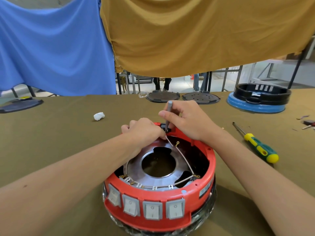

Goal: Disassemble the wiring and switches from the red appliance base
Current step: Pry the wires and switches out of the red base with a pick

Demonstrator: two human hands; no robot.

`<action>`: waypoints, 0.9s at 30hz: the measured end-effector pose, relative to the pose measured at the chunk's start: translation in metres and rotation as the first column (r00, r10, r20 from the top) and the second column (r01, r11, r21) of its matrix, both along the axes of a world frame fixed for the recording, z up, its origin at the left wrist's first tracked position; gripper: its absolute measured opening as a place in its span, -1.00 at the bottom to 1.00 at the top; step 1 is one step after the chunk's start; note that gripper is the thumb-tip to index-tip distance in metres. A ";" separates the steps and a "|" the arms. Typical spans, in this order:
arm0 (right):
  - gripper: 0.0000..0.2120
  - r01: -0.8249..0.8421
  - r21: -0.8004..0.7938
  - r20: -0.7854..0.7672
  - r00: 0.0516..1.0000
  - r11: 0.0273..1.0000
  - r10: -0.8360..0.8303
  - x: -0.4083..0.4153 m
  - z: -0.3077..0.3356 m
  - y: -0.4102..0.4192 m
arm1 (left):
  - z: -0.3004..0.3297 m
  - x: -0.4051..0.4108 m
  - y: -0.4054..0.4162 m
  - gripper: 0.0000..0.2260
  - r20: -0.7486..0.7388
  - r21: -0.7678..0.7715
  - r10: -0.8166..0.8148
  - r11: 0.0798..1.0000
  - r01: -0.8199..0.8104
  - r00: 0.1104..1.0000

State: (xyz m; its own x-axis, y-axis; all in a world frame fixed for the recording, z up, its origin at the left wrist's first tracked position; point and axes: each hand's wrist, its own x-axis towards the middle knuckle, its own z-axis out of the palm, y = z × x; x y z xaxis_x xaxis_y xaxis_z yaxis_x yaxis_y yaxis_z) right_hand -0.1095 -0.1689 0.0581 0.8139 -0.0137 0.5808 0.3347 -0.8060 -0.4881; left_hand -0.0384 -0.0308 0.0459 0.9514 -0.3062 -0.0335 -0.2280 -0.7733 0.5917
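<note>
We are working a thin gray tool [169,114], gripped in our right hand [188,120], into the black connector [166,127] on the red base [210,160], while left-hand fingers [163,136] are pinching a white wire [183,159] just beside it. Four switches [147,207] are still sitting nearest us; most remains.

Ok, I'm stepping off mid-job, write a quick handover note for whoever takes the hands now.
Right hand: grips a grey tool, tip down on the black block at the far rim of the red base.
Left hand: pinches a white wire beside that block.
Done: base is open, metal plate exposed.
Left: wires are still strung inside, and all four switches sit in the near wall.
A spare screwdriver lies on the table to the right.
</note>
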 end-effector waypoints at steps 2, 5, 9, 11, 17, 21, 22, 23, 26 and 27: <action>-0.76 -0.005 -0.010 -0.017 1.000 1.000 0.005 0.000 0.001 0.001 | 0.000 0.000 0.000 -0.67 -0.001 -0.003 0.003 1.000 -0.003 1.000; -0.76 -0.008 0.000 -0.024 1.000 1.000 0.008 -0.001 0.000 0.000 | 0.000 0.000 0.000 -0.67 0.004 0.003 0.004 1.000 -0.004 1.000; -0.77 -0.032 0.119 -0.037 0.999 0.992 0.037 0.001 -0.003 -0.003 | 0.000 0.000 0.001 -0.67 0.003 -0.004 0.006 1.000 -0.006 1.000; -0.77 -0.042 0.197 -0.047 0.998 0.979 0.053 0.003 -0.004 -0.005 | 0.000 -0.001 0.001 -0.68 0.004 -0.004 0.002 1.000 -0.002 1.000; -0.76 -0.031 0.248 -0.069 0.996 0.968 0.049 0.006 -0.005 -0.007 | 0.001 -0.001 0.000 -0.72 0.002 0.001 -0.005 1.000 0.005 1.000; -0.78 -0.022 0.183 -0.007 1.000 0.983 0.023 0.004 -0.006 -0.005 | 0.001 -0.002 0.000 -0.69 0.002 -0.010 -0.001 1.000 0.001 1.000; -0.79 -0.025 0.172 0.008 1.000 0.985 0.024 0.003 -0.006 -0.005 | 0.001 -0.002 0.001 -0.69 0.006 -0.010 0.002 1.000 -0.002 1.000; -0.79 -0.027 0.153 0.016 1.000 0.988 0.025 0.003 -0.005 -0.004 | 0.001 -0.003 0.000 -0.69 0.009 -0.006 0.004 1.000 -0.004 1.000; -0.79 -0.033 0.130 0.009 0.999 0.991 0.032 0.003 -0.005 -0.005 | 0.002 -0.003 0.000 -0.68 0.013 0.003 0.001 1.000 -0.001 1.000; -0.79 -0.039 0.147 0.004 0.999 0.988 0.038 0.003 -0.005 -0.006 | 0.002 -0.004 0.000 -0.68 0.013 0.005 -0.001 1.000 0.001 1.000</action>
